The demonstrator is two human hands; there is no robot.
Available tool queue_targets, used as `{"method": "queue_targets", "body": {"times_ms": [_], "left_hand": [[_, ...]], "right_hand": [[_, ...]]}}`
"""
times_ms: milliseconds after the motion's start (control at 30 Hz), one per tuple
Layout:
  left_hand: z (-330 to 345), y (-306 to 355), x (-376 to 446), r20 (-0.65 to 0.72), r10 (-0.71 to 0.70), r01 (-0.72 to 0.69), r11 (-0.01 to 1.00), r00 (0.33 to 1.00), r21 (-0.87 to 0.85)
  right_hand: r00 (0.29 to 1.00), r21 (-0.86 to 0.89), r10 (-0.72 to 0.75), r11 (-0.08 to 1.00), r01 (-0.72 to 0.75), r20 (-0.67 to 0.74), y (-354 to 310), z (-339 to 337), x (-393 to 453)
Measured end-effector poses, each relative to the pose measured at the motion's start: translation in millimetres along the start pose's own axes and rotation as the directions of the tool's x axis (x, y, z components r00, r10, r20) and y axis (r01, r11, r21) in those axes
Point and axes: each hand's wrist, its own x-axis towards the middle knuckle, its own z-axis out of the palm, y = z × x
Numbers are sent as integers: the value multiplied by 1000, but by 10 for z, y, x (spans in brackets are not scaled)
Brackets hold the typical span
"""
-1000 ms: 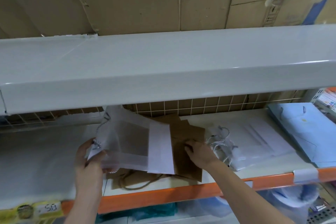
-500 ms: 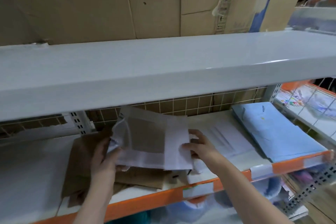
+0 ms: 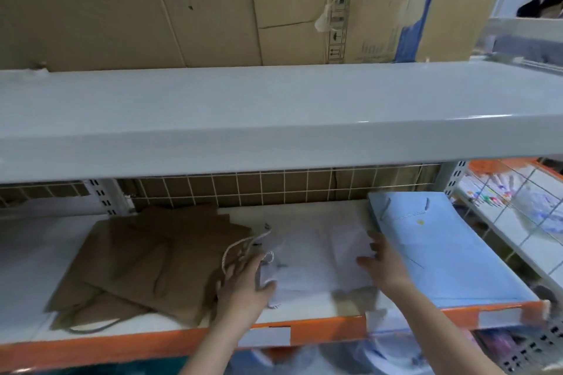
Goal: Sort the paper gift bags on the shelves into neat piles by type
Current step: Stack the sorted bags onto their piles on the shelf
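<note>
On the lower shelf (image 3: 304, 312), between the brown bags (image 3: 158, 262) and the blue bags (image 3: 451, 253), now lay the white bag (image 3: 316, 259), held up off the pile half a second earlier. Set down flat on the white pile, so probably sorted. Pressed at its right by the right hand (image 3: 385, 262), fingers spread straight; steadied at its left edge by the left hand (image 3: 246, 283), fingers loosely open beside the cord handle (image 3: 243, 245).

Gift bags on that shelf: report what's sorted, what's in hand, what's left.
Done: blue bags lie stacked at the right. In hand: left hand and right hand square up the white bags in the middle. Left: brown bags lie fanned out, unevenly.
</note>
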Motion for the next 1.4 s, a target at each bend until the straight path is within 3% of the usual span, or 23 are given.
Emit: {"method": "queue_targets", "body": {"times_ms": [67,167,400,533,833,1067,1400], "left_hand": [[84,36,-40,-19,28,-25,986,999,167],[127,58,-88,-53,45,-29,958,998,285],[46,72,-159,-106,41,-1,936,994,352],[-166,30,-248,-234,31,66,916,972,396],[-1068,-474,-655,-430,-35,176,939,902,294],[-1849,-1282,-1056,-484,-58,205,945,873,256],[-2798,-2595,-1490,-514,-48,227,929,856,292]], "right_hand": [[996,-250,-87,964,88,13,65,-8,29],[970,-542,-218,804,242,109,106,-8,22],[971,-627,-166,741,239,174,-28,8,7],[963,-570,-216,776,269,161,-220,63,-65],[913,-382,-379,829,408,151,-724,539,-507],[894,-257,-419,857,447,157,-1276,1191,-1121],[905,-237,-400,874,425,148,-1910,2332,-2143]]}}
